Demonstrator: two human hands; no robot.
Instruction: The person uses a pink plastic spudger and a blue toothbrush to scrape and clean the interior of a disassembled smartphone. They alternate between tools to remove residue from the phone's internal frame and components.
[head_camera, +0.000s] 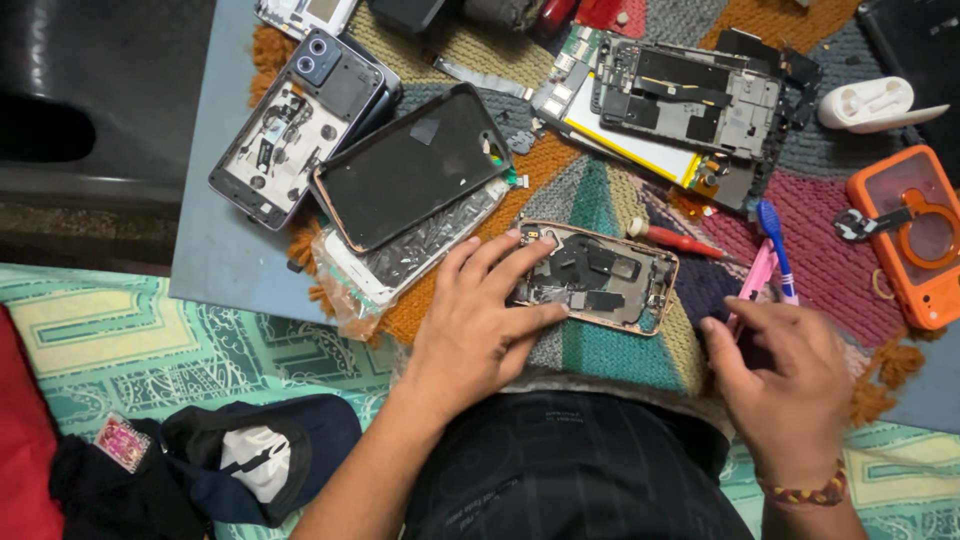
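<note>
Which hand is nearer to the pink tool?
The right hand. Its fingers touch the pink tool. The left hand is far to the left, resting on the opened phone.

You're looking through the one head-worn camera, pointed almost straight down from above your own lap. It sits close: your left hand (478, 318) and right hand (785, 378) fill the lower middle, forearms running out at the bottom edge. The low table (215, 240) with its woven mat (610, 350) spans the upper frame, tilted slightly. The patterned floor covering (150, 340) shows at lower left. No second view shares this.
</note>
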